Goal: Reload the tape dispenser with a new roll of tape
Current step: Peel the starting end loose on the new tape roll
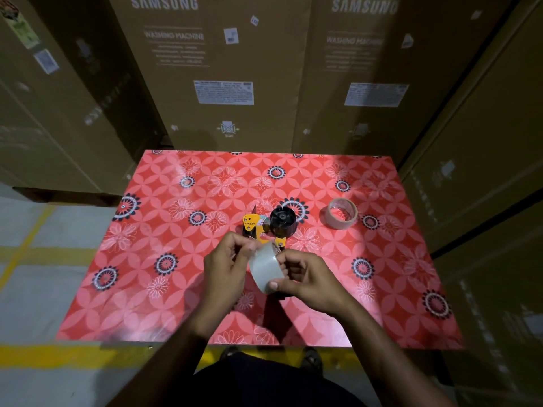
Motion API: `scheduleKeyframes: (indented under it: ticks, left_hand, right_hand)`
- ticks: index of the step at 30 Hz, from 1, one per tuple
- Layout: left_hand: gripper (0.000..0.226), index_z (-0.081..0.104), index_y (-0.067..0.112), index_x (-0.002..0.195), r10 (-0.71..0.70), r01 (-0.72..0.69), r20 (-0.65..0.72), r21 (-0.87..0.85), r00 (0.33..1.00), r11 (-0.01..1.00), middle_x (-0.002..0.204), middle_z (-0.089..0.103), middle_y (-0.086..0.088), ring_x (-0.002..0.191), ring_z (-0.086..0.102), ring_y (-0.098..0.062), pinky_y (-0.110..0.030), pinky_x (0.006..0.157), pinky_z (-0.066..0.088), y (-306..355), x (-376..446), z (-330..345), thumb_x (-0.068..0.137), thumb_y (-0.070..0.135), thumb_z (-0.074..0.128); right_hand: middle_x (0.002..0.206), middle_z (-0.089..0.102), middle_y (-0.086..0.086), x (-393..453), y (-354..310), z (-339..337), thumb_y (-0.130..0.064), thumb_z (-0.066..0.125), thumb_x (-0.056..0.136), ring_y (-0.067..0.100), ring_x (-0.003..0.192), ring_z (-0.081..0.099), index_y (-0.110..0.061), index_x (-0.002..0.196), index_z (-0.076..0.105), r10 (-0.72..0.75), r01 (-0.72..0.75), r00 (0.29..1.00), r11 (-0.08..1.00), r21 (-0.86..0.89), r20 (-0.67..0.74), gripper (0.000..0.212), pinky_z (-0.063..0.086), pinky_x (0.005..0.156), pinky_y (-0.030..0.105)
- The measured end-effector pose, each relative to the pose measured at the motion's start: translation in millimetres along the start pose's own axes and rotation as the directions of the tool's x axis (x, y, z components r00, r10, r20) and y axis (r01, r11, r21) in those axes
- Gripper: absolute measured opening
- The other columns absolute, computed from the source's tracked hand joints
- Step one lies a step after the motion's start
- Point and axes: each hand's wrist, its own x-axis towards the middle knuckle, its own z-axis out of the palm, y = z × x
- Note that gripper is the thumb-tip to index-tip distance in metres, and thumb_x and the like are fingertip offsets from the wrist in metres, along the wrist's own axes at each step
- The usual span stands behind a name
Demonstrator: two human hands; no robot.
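- At the far left a grey floor with yellow painted lines runs beside and under the near edge of the table.
- The table, covered in a red flower-patterned sheet, fills the middle; tall brown cartons marked for washing machines stand right behind it and along both sides.
- The left hand is raised over the near middle of the table, its fingers curled round the left side of a roll of clear tape, fingertips at the roll's upper edge.
- That roll sits between both hands, held on edge above the tabletop, and it hides the near end of the dispenser behind it.
- The yellow and black tape dispenser lies on the table just beyond the hands, its black spool hub bare and pointing up.
- The right hand grips the roll's right side, thumb pressed on the lower rim and fingers bent at the top edge; whether they pinch a loose tape end I cannot tell.
- Farther right, well apart from the dispenser, a second, thin roll with a brownish core lies flat on the table.
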Motion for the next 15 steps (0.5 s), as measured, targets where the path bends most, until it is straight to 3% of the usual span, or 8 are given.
scheduleKeyframes:
  ticks: [3, 8, 11, 13, 15]
  left_hand:
    - [0.009, 0.063, 0.017, 0.090, 0.058, -0.057, -0.069, 0.022, 0.996, 0.998, 0.092, 0.075, 0.008, 0.086, 0.071, -0.008, -0.038, 0.072, 0.056, 3, -2, 5, 0.098, 0.020, 0.063]
    - [0.013, 0.063, 0.015, 0.093, 0.120, -0.115, -0.090, 0.063, 0.989, 0.991, 0.093, 0.074, 0.006, 0.087, 0.071, -0.011, -0.043, 0.071, 0.057, 4, -2, 11, 0.095, 0.027, 0.058]
    - [0.010, 0.064, 0.018, 0.092, 0.054, -0.051, -0.092, 0.034, 0.994, 0.998, 0.088, 0.076, 0.010, 0.084, 0.072, -0.007, -0.040, 0.072, 0.059, 7, 0, 8, 0.097, 0.025, 0.059]
    - [0.011, 0.061, 0.017, 0.090, -0.055, 0.047, -0.116, -0.073, 0.992, 0.996, 0.079, 0.076, 0.011, 0.077, 0.074, -0.006, -0.033, 0.073, 0.062, 10, 3, 5, 0.101, 0.014, 0.058]
    - [0.012, 0.059, 0.015, 0.091, -0.091, 0.077, -0.112, -0.126, 0.990, 0.989, 0.076, 0.076, 0.010, 0.074, 0.075, -0.008, -0.027, 0.071, 0.062, 12, 6, 0, 0.101, 0.011, 0.055]
  right_hand:
    - [0.098, 0.063, 0.028, 2, -2, 4, -0.015, 0.082, 0.082, 0.050, 0.088, 0.063, -0.004, 0.105, 0.068, 0.003, -0.003, 1.000, 1.000, 0.025, 0.008, 0.029, 0.054, 0.073, 0.062]
    - [0.094, 0.068, 0.024, 10, -8, 16, -0.046, 0.072, 0.085, 0.044, 0.088, 0.064, -0.004, 0.099, 0.069, -0.035, 0.029, 0.996, 0.997, -0.066, -0.078, 0.045, 0.053, 0.075, 0.058]
    - [0.088, 0.066, 0.022, 10, -6, 13, -0.043, 0.068, 0.088, 0.040, 0.080, 0.064, -0.002, 0.094, 0.067, -0.074, 0.066, 0.994, 0.994, -0.085, -0.085, 0.041, 0.051, 0.070, 0.056]
    - [0.084, 0.058, 0.027, 6, -2, 10, -0.040, 0.069, 0.089, 0.038, 0.074, 0.060, 0.003, 0.092, 0.062, -0.082, 0.079, 0.996, 0.994, -0.074, -0.039, 0.043, 0.049, 0.064, 0.056]
    - [0.087, 0.055, 0.030, 2, 1, 8, -0.036, 0.069, 0.091, 0.043, 0.077, 0.060, 0.005, 0.096, 0.063, -0.066, 0.066, 0.998, 0.997, -0.031, -0.019, 0.042, 0.049, 0.062, 0.059]
